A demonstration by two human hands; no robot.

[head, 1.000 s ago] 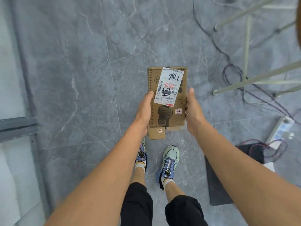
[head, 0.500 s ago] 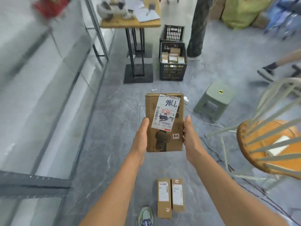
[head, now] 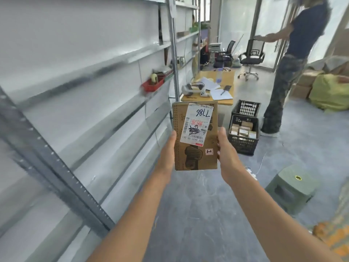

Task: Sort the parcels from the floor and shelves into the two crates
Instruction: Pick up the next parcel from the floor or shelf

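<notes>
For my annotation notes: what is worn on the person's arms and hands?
No sleeves show: left forearm and right forearm are bare to the frame edge. The left hand and right hand have no gloves; no watch, band or ring is visible.

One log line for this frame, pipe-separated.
parcel held between left hand and right hand | near crate holds boxes | far crate contents unseen

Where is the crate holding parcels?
Head view, right of centre: the filled crate stands on the floor, right of the held parcel, second crate behind it.
</notes>
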